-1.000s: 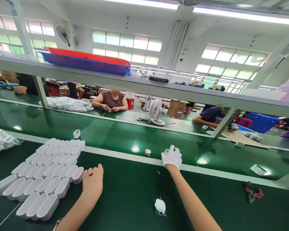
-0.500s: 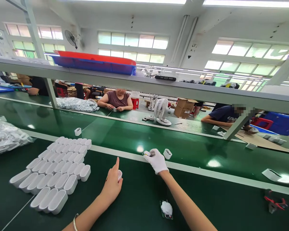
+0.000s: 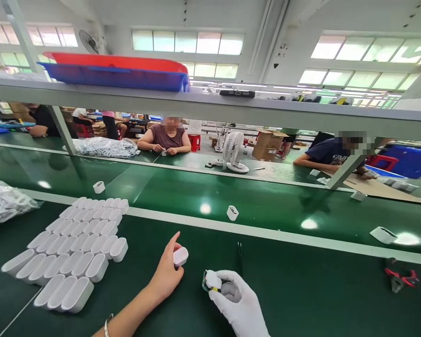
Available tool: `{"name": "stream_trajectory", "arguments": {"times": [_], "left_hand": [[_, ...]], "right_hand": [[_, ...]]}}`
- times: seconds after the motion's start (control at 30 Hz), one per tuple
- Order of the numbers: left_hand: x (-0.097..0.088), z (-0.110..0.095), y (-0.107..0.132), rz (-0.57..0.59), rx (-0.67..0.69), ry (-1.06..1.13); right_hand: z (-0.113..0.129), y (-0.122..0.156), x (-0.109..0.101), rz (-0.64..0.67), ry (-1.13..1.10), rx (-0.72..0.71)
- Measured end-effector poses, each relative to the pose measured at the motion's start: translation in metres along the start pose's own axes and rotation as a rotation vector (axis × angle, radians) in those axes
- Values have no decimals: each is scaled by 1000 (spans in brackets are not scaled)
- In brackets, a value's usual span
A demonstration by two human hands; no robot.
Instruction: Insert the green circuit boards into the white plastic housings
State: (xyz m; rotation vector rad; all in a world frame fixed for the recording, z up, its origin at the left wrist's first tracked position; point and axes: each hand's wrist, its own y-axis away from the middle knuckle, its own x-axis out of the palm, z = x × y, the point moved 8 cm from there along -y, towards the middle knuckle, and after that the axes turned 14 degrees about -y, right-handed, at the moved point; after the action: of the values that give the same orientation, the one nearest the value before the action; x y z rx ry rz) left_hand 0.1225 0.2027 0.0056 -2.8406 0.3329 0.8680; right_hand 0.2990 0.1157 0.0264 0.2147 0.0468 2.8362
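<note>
My bare left hand is closed around a white oval plastic housing, with the index finger pointing up past it. In my white-gloved right hand is a small green circuit board, pinched between thumb and fingers. A white lump and a bit of yellow show on that board. The two hands are a short way apart above the dark green table. Just beyond the right hand lie thin dark tweezers, partly hidden by the glove.
Rows of white oval housings fill the left side. A plastic bag of parts lies at far left. Red-handled pliers rest at right. White housings sit on the green belt behind a pale rail. Two co-workers sit across.
My right hand has come back from the rail toward me, holding the board. The board that lay on the table is no longer visible. My left hand has turned, showing more of the housing.
</note>
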Motion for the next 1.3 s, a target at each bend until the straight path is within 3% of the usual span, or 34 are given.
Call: {"name": "stream_trajectory", "arguments": {"times": [0.07,0.13,0.2,0.27,0.33,0.4,0.53,0.67,0.8,0.93,1.13,1.3], "left_hand": [[0,-9,-3,177,105,-20],[-3,-18,-1,262,167,-73],[-11,-20,1,180,76,-159],[-16,-16,8,27,-104,-229],[-11,-14,17,-56,-209,-250],[-1,-13,20,-70,-217,-238],[11,-23,16,-26,-24,-168],[12,-48,22,-25,229,-176],[16,-63,34,-18,355,-220],[16,-67,38,-41,409,-283],[13,-66,37,-72,414,-336],[16,-64,36,-14,417,-342]], "right_hand": [[0,3,-2,-20,-90,-1],[0,4,-3,-15,-157,-31],[0,5,-3,-5,-196,-60],[-2,3,-4,7,-225,-73],[-4,1,-6,21,-247,-84],[-4,1,-8,35,-236,-119],[7,4,-6,160,-63,-305],[29,16,3,288,370,-625],[49,29,9,225,656,-937],[56,38,13,168,741,-1077],[54,40,14,211,738,-1110],[40,28,14,326,687,-859]]}}
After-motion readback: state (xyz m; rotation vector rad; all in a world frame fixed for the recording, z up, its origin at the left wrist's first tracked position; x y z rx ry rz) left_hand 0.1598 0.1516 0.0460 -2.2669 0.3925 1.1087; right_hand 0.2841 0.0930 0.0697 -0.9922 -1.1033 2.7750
